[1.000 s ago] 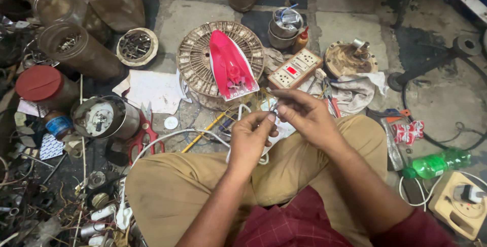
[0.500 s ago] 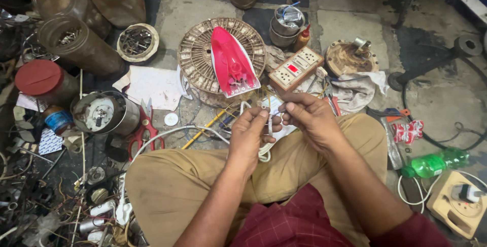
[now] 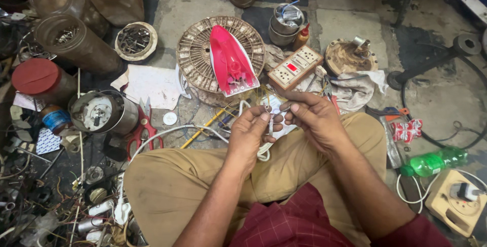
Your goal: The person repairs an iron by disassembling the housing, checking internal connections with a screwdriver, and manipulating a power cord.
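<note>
I sit cross-legged on the floor with both hands raised over my knees. My left hand (image 3: 248, 134) pinches the end of a white cable (image 3: 263, 150) between thumb and fingers. My right hand (image 3: 310, 116) touches the same cable end from the other side, its fingertips against the left ones. A small bared wire tip (image 3: 267, 109) sticks up between the hands. The cable loops down over my trouser leg. Just beyond the hands lies a pink and white iron shell (image 3: 231, 61) on a round woven stand (image 3: 198, 49).
A beige switch and socket board (image 3: 296, 67) lies past my right hand. Red-handled scissors (image 3: 143, 127), a yellow screwdriver (image 3: 204, 128), a metal motor can (image 3: 99, 111), jars and scrap parts crowd the left. A green bottle (image 3: 431, 161) and a beige extension box (image 3: 456, 201) lie right.
Both hands have stayed over my knees and drawn closer together on the cable end. The view has shifted slightly; nothing else moved.
</note>
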